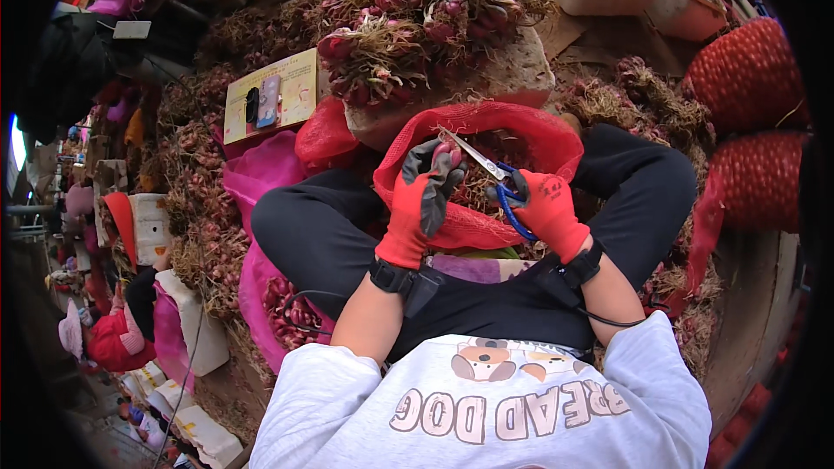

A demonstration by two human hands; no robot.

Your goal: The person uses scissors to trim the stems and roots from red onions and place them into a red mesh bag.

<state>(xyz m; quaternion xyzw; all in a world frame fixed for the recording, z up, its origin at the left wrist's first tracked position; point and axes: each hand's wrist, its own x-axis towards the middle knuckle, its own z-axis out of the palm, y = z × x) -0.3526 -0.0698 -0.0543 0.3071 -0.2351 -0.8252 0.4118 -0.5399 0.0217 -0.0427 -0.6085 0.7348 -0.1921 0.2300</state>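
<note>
My left hand (415, 207), in a red and grey work glove, is closed around a small purple-red shallot (448, 153). In my right hand (547, 211), gloved the same way, is a pair of scissors (474, 154) with blue handles, my fingers in the loops. The blades point up and left, with their tips beside the top of the shallot; whether they touch it I cannot tell. Both hands are over a red mesh bag (572, 155) that lies wide between my bent legs, with loose dry roots and trimmings inside.
Bundled shallots (408, 26) are heaped on a foam block (512, 78) ahead. Left of it, a yellow box (300, 87) bears a phone (269, 102). A pink mesh bag (261, 282) holds more shallots. Full red mesh sacks (749, 78) stand right. Another person (109, 334) sits far left.
</note>
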